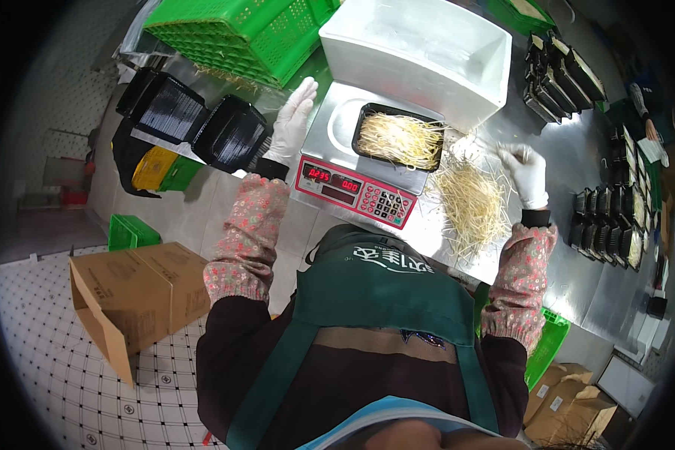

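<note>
Pale, thread-thin bean sprouts (399,139) fill one shallow black plastic tray (367,116) that sits on the steel platform of a single digital scale (330,124) in the upper middle of the frame; a second, loose heap of sprouts (472,201) lies on the shiny steel table (577,150) just right of the scale. The scale's front is a red panel (352,191) with two lit displays and a block of white keys. The left hand (291,120), in a white glove, lies flat and released at the scale's left edge, holding nothing. The right hand (523,171), also gloved in white, is pinched on a few strands at the upper right of the loose heap. Behind the scale stands one white rectangular tub (457,75), and one green latticed plastic crate (232,34) fills the upper left. Two stacks of empty black trays (195,120) lie at left; more trays (562,79) stand in rows at the right edge. One open brown cardboard box (139,296) rests on the tiled floor, lower left.
</note>
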{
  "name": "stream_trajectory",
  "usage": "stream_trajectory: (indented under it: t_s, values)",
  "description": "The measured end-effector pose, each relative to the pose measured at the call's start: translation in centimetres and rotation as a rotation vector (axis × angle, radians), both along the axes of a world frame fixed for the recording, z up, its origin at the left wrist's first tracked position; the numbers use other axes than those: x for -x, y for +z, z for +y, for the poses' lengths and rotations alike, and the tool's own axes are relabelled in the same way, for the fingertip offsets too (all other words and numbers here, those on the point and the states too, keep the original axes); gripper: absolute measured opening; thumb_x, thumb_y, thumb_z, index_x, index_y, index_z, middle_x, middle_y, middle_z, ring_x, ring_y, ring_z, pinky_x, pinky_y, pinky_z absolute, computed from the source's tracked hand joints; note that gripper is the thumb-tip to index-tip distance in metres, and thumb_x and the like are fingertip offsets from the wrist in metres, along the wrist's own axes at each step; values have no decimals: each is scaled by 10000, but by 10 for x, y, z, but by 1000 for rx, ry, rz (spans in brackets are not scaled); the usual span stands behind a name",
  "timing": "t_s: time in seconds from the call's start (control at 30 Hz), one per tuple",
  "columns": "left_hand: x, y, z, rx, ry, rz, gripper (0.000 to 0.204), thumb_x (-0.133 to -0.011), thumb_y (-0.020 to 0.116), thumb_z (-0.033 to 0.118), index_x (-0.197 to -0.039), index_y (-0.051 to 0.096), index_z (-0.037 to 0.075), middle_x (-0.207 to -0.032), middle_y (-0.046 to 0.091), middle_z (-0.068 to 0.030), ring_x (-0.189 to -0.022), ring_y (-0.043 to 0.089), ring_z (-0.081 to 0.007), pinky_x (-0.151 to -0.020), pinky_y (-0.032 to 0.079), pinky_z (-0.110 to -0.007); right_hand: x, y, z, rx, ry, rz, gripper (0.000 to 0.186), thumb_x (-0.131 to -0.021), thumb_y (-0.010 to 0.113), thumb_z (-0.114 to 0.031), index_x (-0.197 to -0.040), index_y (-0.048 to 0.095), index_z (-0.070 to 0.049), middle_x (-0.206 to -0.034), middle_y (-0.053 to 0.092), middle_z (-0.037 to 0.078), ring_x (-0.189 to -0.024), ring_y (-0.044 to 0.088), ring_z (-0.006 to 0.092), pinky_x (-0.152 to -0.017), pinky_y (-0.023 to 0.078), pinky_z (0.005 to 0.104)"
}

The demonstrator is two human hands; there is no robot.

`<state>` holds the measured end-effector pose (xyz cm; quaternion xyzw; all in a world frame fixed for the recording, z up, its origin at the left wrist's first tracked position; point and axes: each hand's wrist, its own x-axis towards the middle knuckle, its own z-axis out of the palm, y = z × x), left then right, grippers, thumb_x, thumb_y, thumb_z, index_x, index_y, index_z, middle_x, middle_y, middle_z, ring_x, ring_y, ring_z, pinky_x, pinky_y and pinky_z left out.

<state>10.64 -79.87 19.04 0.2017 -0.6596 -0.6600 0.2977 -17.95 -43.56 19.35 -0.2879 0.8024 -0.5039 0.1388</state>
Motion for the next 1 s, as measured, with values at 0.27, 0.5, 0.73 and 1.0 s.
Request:
stream_trajectory:
  t_s: [0.27, 0.5, 0.73, 1.0]
  values:
    - [15, -33, 15, 51, -33, -60, 523, -1023, 443, 193, -1478, 301, -23, -1463, 425, -171, -1333, 431, -213, -1112, 304, -312, -54, 30, -114, 225, 317, 118, 130, -831, 734, -101, -942, 731, -35, -928, 707, 79, -871, 642, 142, -792, 503, 272]
    - [7, -50, 13, 99, -41, -26, 558, -1002, 500, 163, -1484, 284, -17, -1485, 394, -175, -1357, 406, -229, -1122, 305, -318, -47, -32, -125, -107, 470, 412, 221, -837, 701, -241, -986, 711, -78, -941, 648, 115, -920, 614, 289, -828, 493, 378]
    - [14, 2, 12, 681, -168, -266, 718, -951, 595, 329, -1495, 259, 3, -1526, 308, -215, -1434, 271, -299, -1165, 215, -382, -38, 1, -94, -97, 252, 523, 511, -829, 724, -366, -1278, 615, -149, -1280, 555, 194, -1187, 556, 300, -978, 464, 368]
    - [74, -57, 74, 1343, -389, -351, 798, -849, 626, 512, -1396, 400, -23, -1393, 442, -241, -1281, 415, -401, -1083, 296, -514, -55, -9, -125, -666, 522, 610, 1032, -594, 827, -533, -1436, 397, -120, -1412, 423, 257, -1282, 445, 411, -1028, 401, 492]
